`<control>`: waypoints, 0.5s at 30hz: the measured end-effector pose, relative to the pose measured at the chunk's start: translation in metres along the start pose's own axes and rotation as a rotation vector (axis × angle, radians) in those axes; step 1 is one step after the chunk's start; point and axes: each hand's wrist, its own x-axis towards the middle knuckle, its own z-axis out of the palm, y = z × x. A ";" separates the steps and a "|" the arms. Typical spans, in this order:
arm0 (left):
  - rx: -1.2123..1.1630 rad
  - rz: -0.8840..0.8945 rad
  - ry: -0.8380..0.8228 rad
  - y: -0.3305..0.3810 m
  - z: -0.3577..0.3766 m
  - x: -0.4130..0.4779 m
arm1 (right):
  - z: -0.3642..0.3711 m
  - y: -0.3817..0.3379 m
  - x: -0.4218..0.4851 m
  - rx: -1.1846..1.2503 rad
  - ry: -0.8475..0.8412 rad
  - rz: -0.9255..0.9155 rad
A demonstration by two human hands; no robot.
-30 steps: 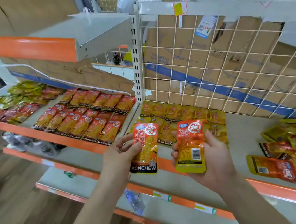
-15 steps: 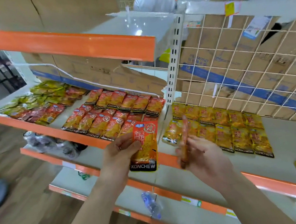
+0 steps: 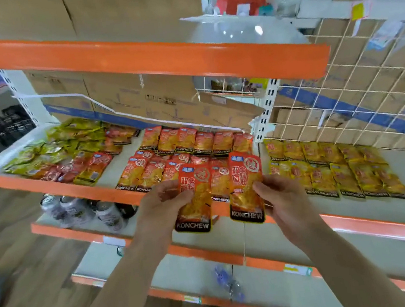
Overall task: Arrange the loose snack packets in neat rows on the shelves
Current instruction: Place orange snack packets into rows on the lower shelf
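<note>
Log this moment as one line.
left hand: grips left packet | right hand: grips right packet | both held before red rows | not yet placed

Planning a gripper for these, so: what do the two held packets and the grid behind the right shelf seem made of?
The left packet and right packet look like thin, glossy plastic film: printed, shiny, slightly creased. The grid looks like white-coated metal wire, thin bars crossing in squares; the coating itself cannot be told.
</note>
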 end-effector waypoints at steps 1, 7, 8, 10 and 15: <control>0.014 -0.003 -0.011 0.001 -0.003 0.004 | 0.004 0.001 -0.001 -0.006 0.021 -0.002; 0.075 0.011 -0.077 0.002 -0.001 0.020 | 0.012 0.007 0.003 -0.037 0.129 0.005; 0.084 0.017 -0.082 0.001 0.001 0.023 | 0.011 0.007 0.006 -0.053 0.143 0.005; 0.088 0.014 -0.082 -0.001 0.006 0.030 | 0.008 0.008 0.013 -0.083 0.164 -0.002; 0.128 -0.008 -0.072 -0.004 0.023 0.052 | 0.004 0.014 0.039 -0.120 0.204 0.003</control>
